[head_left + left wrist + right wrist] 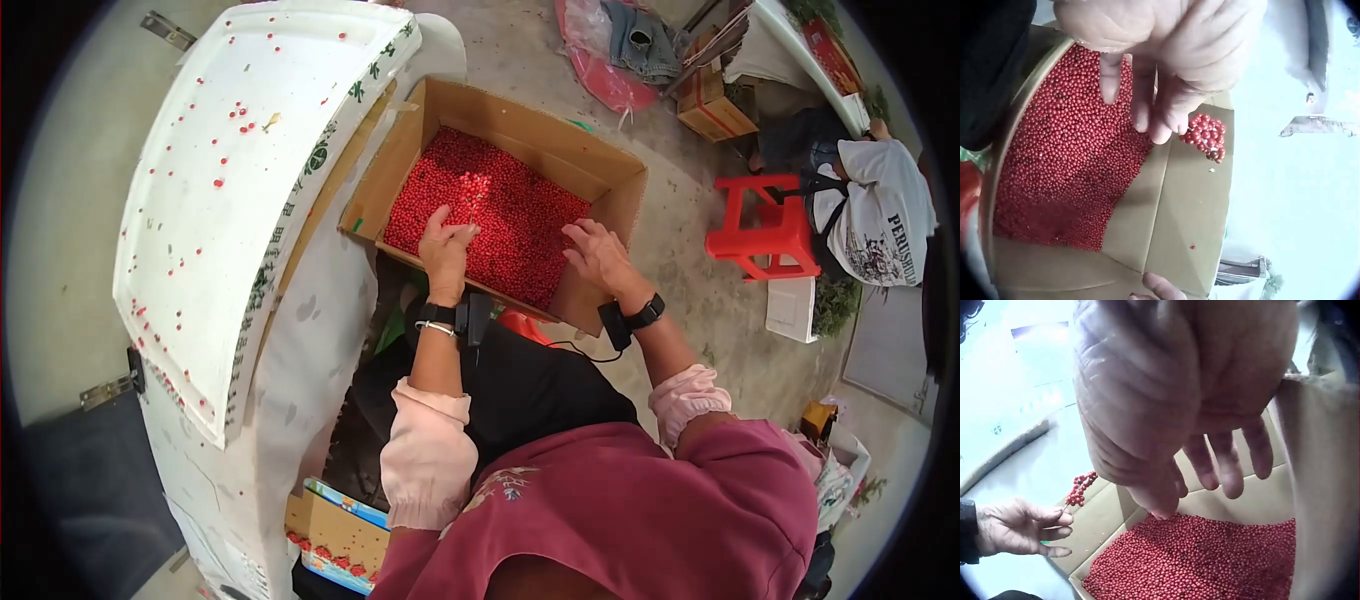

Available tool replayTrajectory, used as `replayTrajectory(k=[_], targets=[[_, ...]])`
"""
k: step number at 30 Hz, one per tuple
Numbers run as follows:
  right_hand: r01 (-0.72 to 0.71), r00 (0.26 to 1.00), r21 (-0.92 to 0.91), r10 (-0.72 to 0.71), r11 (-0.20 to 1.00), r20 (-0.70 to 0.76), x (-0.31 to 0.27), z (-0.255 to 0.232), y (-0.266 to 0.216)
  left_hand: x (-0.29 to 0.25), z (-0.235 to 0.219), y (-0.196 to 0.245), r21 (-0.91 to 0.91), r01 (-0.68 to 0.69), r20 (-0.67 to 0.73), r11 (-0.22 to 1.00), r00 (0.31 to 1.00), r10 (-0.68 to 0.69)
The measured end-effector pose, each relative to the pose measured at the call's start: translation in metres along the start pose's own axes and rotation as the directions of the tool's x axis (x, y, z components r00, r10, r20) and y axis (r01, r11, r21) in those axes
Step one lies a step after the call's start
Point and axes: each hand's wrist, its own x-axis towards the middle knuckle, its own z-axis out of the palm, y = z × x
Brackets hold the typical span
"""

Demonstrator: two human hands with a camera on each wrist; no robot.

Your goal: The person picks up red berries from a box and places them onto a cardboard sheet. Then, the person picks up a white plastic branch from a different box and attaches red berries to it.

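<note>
A cardboard box (610, 190) holds a thick layer of loose red berries (520, 225). My left hand (445, 250) is over the box's left part, pinching the thin stem of a small bunch of red berries (1205, 134) between thumb and fingertips. In the right wrist view the bunch stands up from the left fingertips, above the box wall. My right hand (603, 258) hovers by the box's right end, over the berries, with its fingers loosely bent and nothing seen between them.
On the left, a white foam lid (270, 110) with scattered red berries lies on a covered surface. A red plastic stool (765, 230) and a person in a white shirt (875, 210) are at the right. A colourful carton (345, 535) stands below left.
</note>
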Motion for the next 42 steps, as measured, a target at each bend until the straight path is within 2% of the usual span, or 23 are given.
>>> replayTrajectory(k=[5, 7, 10, 12, 13, 14, 15, 16, 18, 19, 20, 22, 24, 26, 28, 30, 32, 34, 36, 37, 39, 42], targets=[[0.053, 0.998, 0.059, -0.052, 0.997, -0.028, -0.004, -0.007, 0.002, -0.02, 0.019, 0.017, 0.054, -0.071, -0.02, 0.996, 0.997, 0.072], [0.09, 0.996, 0.075, -0.089, 0.993, -0.02, -0.005, -0.004, 0.001, -0.026, 0.022, 0.02, 0.041, -0.062, -0.008, 0.997, 0.998, 0.062], [0.205, 0.972, 0.127, -0.186, 0.971, -0.144, 0.001, 0.01, 0.012, -0.04, 0.028, 0.03, 0.016, -0.019, -0.033, 1.0, 0.999, 0.02], [0.232, 0.966, 0.168, -0.206, 0.958, -0.158, 0.002, 0.013, 0.015, -0.056, 0.031, 0.041, -0.001, -0.113, -0.035, 0.994, 0.993, 0.113], [0.284, 0.954, 0.177, -0.258, 0.942, -0.152, 0.005, 0.012, 0.016, -0.044, 0.017, 0.013, 0.272, -0.366, 0.049, 0.89, 0.929, 0.367], [0.278, 0.958, 0.116, -0.266, 0.954, -0.107, 0.009, 0.016, 0.021, -0.065, 0.025, 0.041, -0.133, -0.177, -0.111, 0.975, 0.98, 0.162], [0.286, 0.958, 0.16, -0.278, 0.945, -0.069, 0.012, 0.018, 0.025, -0.076, 0.018, 0.049, 0.085, -0.362, -0.06, 0.928, 0.928, 0.368], [0.242, 0.97, 0.154, -0.243, 0.958, -0.01, 0.015, 0.02, 0.03, -0.089, 0.012, 0.055, -0.227, -0.179, -0.106, 0.957, 0.982, 0.159], [0.261, 0.959, 0.28, -0.283, 0.924, 0.038, 0.015, 0.021, 0.038, -0.124, -0.004, 0.072, -0.261, -0.146, -0.142, 0.954, 0.984, 0.111], [0.332, 0.932, 0.268, -0.358, 0.904, 0.053, 0.015, 0.026, 0.048, -0.147, -0.021, 0.078, -0.257, -0.181, -0.234, 0.949, 0.965, 0.121], [0.389, 0.912, 0.247, -0.409, 0.887, 0.035, 0.016, 0.025, 0.049, -0.169, -0.036, 0.085, -0.257, -0.225, -0.27, 0.94, 0.95, 0.154], [0.421, 0.893, 0.134, -0.436, 0.897, 0.109, 0.011, 0.015, 0.041, -0.214, -0.058, 0.099, -0.255, -0.3, -0.329, 0.919, 0.921, 0.209], [0.473, 0.869, 0.053, -0.475, 0.88, 0.141, 0.009, 0.018, 0.04, -0.27, -0.087, 0.108, -0.218, -0.377, -0.439, 0.9, 0.861, 0.255], [0.516, 0.844, 0.007, -0.509, 0.857, 0.17, 0.008, 0.019, 0.038, -0.331, -0.113, 0.109, -0.119, -0.476, -0.591, 0.871, 0.739, 0.323], [0.549, 0.824, -0.037, -0.533, 0.835, 0.193, 0.014, 0.022, 0.038, -0.388, -0.142, 0.099, -0.032, -0.476, -0.741, 0.879, 0.602, 0.299], [0.544, 0.817, 0.023, -0.535, 0.839, 0.216, 0.02, 0.025, 0.039, -0.444, -0.166, 0.083, -0.003, -0.496, -0.846, 0.868, 0.464, 0.262], [0.553, 0.803, 0.048, -0.547, 0.832, 0.235, 0.02, 0.024, 0.037, -0.494, -0.189, 0.054, 0.038, -0.472, -0.954, 0.881, 0.245, 0.172], [0.549, 0.803, 0.01, -0.531, 0.836, 0.269, 0.017, 0.019, 0.028, -0.537, -0.213, 0.014, 0.004, -0.507, -0.998, 0.862, 0.045, 0.031], [0.552, 0.803, -0.019, -0.525, 0.834, 0.283, 0.017, 0.015, 0.025, -0.573, -0.232, -0.023, 0.008, -0.511, -0.992, 0.86, -0.11, -0.057], [0.531, 0.815, -0.03, -0.501, 0.847, 0.292, 0.018, 0.013, 0.025, -0.585, -0.24, -0.038, 0.004, -0.52, -0.992, 0.854, -0.111, -0.063], [0.485, 0.839, -0.051, -0.449, 0.873, 0.307, 0.019, 0.009, 0.025, -0.605, -0.259, -0.063, -0.019, -0.528, -0.924, 0.849, -0.316, -0.217], [0.495, 0.85, -0.105, -0.456, 0.862, 0.265, 0.027, -0.002, 0.033, -0.625, -0.299, -0.116, -0.016, -0.607, -0.903, 0.795, -0.333, -0.272]])
